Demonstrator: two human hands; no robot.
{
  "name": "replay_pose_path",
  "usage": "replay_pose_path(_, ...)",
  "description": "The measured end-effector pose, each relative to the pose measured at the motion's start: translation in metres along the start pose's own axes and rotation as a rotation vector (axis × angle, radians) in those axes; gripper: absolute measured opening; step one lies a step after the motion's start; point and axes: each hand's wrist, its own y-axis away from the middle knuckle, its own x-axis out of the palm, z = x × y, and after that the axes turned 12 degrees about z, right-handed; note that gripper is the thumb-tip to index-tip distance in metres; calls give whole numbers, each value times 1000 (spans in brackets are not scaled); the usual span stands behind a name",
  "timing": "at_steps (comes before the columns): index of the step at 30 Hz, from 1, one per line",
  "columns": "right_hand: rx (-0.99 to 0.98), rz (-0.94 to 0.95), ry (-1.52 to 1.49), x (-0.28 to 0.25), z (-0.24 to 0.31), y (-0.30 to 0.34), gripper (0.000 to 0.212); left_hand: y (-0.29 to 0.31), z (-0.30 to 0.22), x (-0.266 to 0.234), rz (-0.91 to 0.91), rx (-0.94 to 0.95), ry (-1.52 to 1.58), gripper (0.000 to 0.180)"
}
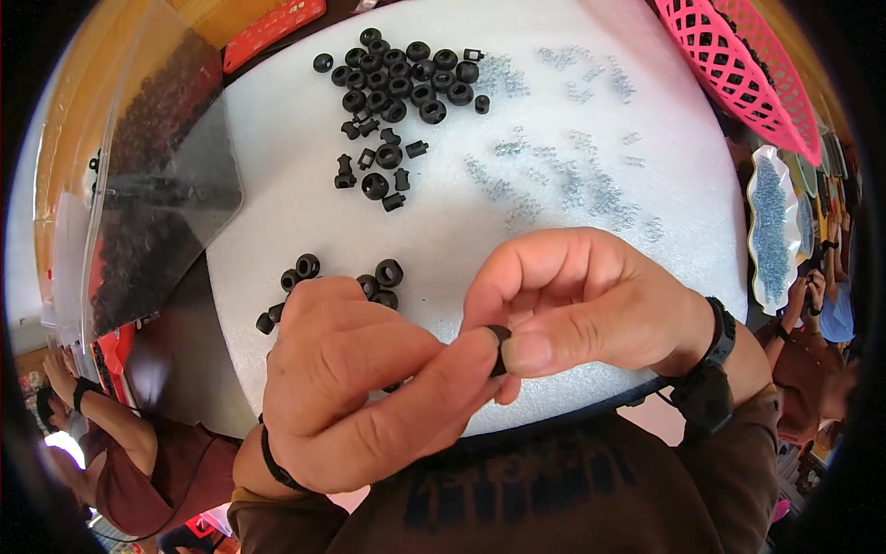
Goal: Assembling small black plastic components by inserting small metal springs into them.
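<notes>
Close to the near edge of the white foam mat [305,222], my left hand [360,379] and my right hand [581,314] meet fingertip to fingertip. A small rounded black cord lock piece [501,349] is pinched between them, mostly covered by the fingers. Several finished-looking round black pieces [389,272] lie around and partly behind my left hand. Farther off is a heap of black ball-shaped cord lock bodies [399,85] with holes through them. Smaller black plungers [401,179] are scattered just below that heap. Many tiny metal springs [572,180] spread over the mat's right half.
A see-through bag or bin of black parts [157,194] stands at the left. On the right are a pink lattice basket [738,74] and a white scalloped dish [771,231] of springs. A red tray [272,32] lies at the far left. Other people sit at both sides.
</notes>
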Motion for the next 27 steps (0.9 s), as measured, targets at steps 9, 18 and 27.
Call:
replay_pose_path(9, -30, -35, -3, -2, -5, -2, 27, -6, 1, -3, 22, -44, 41, 21)
replay_pose_path(18, -202, -33, 38, -10, -8, -3, 26, -34, 35, -6, 62, -383, -204, 7)
replay_pose_path(27, -275, -16, 36, -15, -5, -2, 22, -55, 56, 7, 295, -380, -586, 10)
